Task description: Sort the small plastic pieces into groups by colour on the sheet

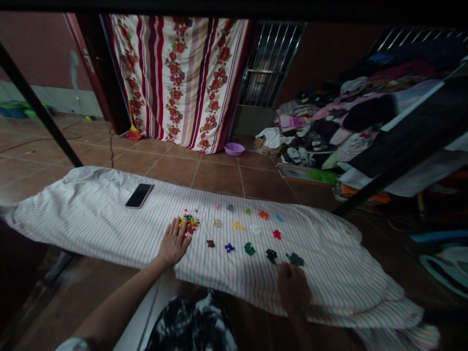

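Note:
My left hand (pixel 174 244) lies flat with its fingers stretched out, the tips touching a pile of mixed small coloured pieces (pixel 191 224). Closed like a fist or pinch, my right hand (pixel 293 286) is beside a dark grey heap (pixel 295 259); whatever its fingers may hold is hidden. Between the hands are small heaps sorted by colour, among them black (pixel 271 255), dark green (pixel 249 249), dark blue (pixel 229 248) and brown (pixel 211 243). Farther back are yellow (pixel 237 225), red (pixel 277 234), orange (pixel 263 215) and light blue (pixel 278 218) ones. The pieces are too small to identify.
A striped cloth (pixel 98 219) covers the surface under the pieces. A phone (pixel 139 195) lies on its left part. Beyond are a tiled floor, a floral curtain (pixel 179 87), a purple basin (pixel 234 149) and a large clothes pile (pixel 329 117). Dark poles slant down at both sides.

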Tool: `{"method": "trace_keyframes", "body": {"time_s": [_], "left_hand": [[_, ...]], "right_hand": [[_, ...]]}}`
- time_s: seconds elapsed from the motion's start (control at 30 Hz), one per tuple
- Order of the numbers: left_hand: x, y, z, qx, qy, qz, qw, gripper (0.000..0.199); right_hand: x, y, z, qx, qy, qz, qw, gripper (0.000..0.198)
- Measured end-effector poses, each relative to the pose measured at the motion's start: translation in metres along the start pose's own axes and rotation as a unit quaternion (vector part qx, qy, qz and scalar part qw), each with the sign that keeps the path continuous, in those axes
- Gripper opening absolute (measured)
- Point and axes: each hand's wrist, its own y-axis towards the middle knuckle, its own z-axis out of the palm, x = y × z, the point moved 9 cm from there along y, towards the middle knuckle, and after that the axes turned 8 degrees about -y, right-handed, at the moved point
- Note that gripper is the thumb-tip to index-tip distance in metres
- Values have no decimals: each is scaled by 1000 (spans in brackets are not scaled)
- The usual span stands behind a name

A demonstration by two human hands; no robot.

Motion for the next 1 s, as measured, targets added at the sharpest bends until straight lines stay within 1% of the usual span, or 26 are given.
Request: {"method": "trace_keyframes", "body": {"time_s": [0.13,0.27,0.43,0.57,0.7,0.77,0.83,0.93,1.0], "left_hand": [[-2,1,4,7,15,-23,1000,67],[-3,16,7,5,13,-39,999,67],[-2,36,10,1,-3,-44,999,63],[-1,52,15,11,-11,-52,999,60],[2,62,19,36,-17,-78,996,56],[2,61,19,45,-23,-82,995,55],[-1,55,15,37,-29,-65,997,54],[-4,40,7,18,-28,-34,999,53],[-3,30,2,17,-21,-23,999,53]], "right_hand": [[3,-1,-2,4,-5,-1,1000,41],[2,0,0,13,-11,1,1000,40],[-1,1,6,15,-15,-3,1000,36],[-2,1,8,9,-11,-12,1000,36],[-3,1,5,-8,5,-8,1000,37],[-3,1,5,-10,17,-8,1000,37],[-3,1,5,-8,21,-5,1000,38],[-3,1,6,2,10,1,1000,39],[-2,0,6,9,2,3,1000,39]]}}
